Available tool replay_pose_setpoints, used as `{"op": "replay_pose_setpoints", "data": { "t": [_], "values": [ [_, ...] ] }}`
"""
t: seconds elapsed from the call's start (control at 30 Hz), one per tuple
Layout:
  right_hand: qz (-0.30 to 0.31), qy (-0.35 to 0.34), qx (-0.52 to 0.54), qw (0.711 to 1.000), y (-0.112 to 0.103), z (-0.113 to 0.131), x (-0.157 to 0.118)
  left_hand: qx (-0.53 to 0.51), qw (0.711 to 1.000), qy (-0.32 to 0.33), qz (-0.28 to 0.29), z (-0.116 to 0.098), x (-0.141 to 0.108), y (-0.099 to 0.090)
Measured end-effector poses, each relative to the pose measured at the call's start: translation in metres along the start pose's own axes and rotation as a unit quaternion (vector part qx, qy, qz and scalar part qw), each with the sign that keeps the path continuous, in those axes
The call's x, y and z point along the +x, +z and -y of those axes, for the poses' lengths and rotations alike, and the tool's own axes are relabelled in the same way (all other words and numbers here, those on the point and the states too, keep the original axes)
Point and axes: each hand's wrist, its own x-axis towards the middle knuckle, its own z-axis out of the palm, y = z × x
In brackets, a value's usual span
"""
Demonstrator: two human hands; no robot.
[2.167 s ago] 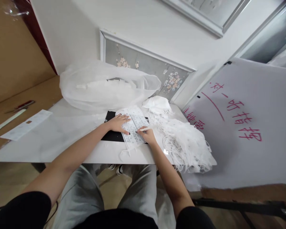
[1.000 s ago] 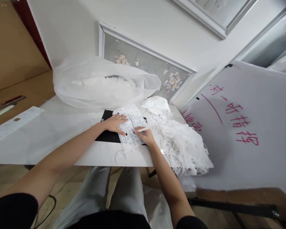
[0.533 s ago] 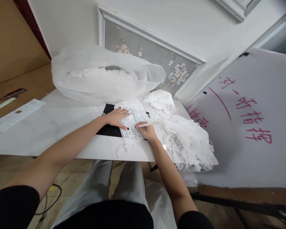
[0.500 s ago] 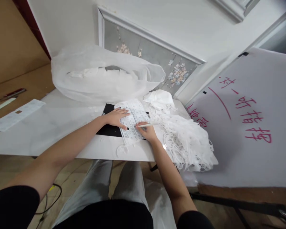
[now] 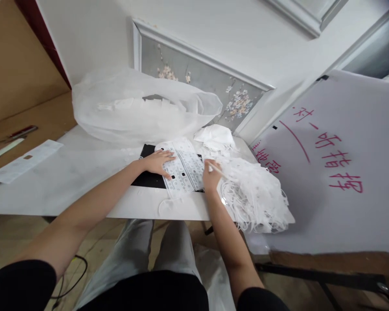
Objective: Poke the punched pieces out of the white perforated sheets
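My left hand (image 5: 160,163) lies flat with spread fingers on a white, dotted sheet (image 5: 188,162) that looks like a face mask, with a centre seam and a thin loop at its near edge. Small black squares show on the sheet, two of them just right of my left thumb. Beneath it sits a black board (image 5: 149,178), partly covered. My right hand (image 5: 211,175) is closed around a slim white pen-like tool (image 5: 219,169), just off the sheet's right edge. The tool's tip is too blurred to make out.
A heap of white pieces with thin loops (image 5: 254,194) lies right of my hand, with more white pieces (image 5: 215,137) behind it. A translucent bag (image 5: 100,116) stands at the back. Leftward are a white strip with a square hole (image 5: 27,160) and a red-handled tool (image 5: 22,131).
My right hand has moved right, off the sheet, with the pen-like tool still in it. A black square near the sheet's middle now shows where that hand was. My left hand stays put.
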Motion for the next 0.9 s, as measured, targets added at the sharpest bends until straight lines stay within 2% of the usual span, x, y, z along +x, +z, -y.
{"op": "replay_pose_setpoints", "data": {
  "t": [0.07,0.13,0.17,0.23,0.3,0.37,0.43,0.5,0.6,0.73,0.83,0.9],
  "values": [
    [-0.094,0.06,0.039,0.993,-0.012,-0.013,0.009,-0.006,1.0,-0.007,0.006,0.0,-0.002,-0.001],
    [-0.123,0.073,0.067,0.987,-0.02,-0.02,0.013,-0.016,1.0,-0.012,0.005,0.002,-0.003,-0.003],
    [-0.114,0.069,0.078,0.988,-0.02,-0.021,0.013,-0.02,1.0,-0.012,-0.002,0.003,-0.003,-0.004],
    [-0.056,0.056,0.103,0.992,-0.014,-0.016,0.011,-0.019,0.999,-0.015,-0.034,0.006,-0.001,-0.005],
    [0.055,0.036,0.136,0.988,0.001,-0.006,0.009,-0.01,0.997,-0.021,-0.074,0.008,0.001,-0.006],
    [0.173,0.009,0.154,0.973,0.02,0.007,0.009,0.005,0.994,-0.022,-0.109,0.007,0.003,-0.006],
    [0.245,-0.011,0.143,0.959,0.04,0.017,0.014,0.026,0.989,-0.014,-0.142,0.004,0.003,-0.005],
    [0.27,-0.009,0.139,0.953,0.057,0.025,0.021,0.064,0.982,-0.01,-0.176,-0.002,0.003,-0.005],
    [0.275,0.023,0.182,0.944,0.076,0.027,0.034,0.138,0.967,-0.019,-0.212,-0.01,0.002,-0.005],
    [0.232,0.068,0.218,0.946,0.092,0.02,0.042,0.211,0.942,-0.059,-0.254,-0.018,0.0,-0.009],
    [0.234,0.063,0.241,0.94,0.095,0.014,0.043,0.203,0.948,-0.04,-0.242,-0.024,-0.003,-0.014],
    [0.237,0.05,0.265,0.933,0.092,0.01,0.045,0.148,0.968,-0.026,-0.2,-0.028,-0.005,-0.016]
  ]
}}
